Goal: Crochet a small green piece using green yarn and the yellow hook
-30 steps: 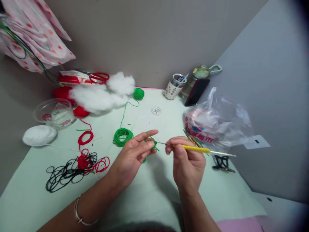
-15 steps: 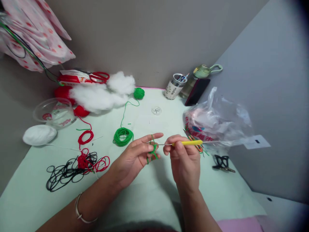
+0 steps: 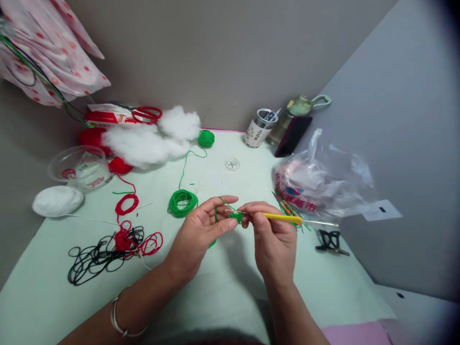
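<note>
We hold both forearms up from the lower edge, hands meeting mid-frame. Our left hand (image 3: pixel 201 230) turns palm-up, fingers half curled, index finger stretched out, a thin bracelet on its wrist. Our right hand (image 3: pixel 272 238) is knuckles-up, thumb and forefinger pinched closed.

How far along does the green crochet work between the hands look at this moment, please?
Done: only a tiny green crochet piece exists. In hand: the left hand pinches it with yarn over the fingers, while the right hand works the yellow-handled hook into it. Left: most of it, judging by the green yarn coil, the green ball and the white stuffing, all unused.
</note>
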A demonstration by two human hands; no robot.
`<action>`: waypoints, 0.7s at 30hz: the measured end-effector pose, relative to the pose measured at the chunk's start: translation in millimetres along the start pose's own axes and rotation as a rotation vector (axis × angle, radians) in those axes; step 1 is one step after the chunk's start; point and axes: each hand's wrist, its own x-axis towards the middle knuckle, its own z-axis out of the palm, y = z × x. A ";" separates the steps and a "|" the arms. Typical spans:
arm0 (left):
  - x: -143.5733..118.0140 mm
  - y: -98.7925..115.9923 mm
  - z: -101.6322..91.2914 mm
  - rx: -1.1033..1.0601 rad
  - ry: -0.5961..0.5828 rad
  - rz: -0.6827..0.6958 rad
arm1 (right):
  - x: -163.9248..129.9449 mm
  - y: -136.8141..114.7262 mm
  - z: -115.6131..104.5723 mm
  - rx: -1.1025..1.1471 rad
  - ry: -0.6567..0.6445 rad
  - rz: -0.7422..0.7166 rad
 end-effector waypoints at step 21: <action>-3.7 2.6 -2.7 0.254 0.068 0.149 | -9.4 -2.6 -4.7 -0.462 -0.100 -0.451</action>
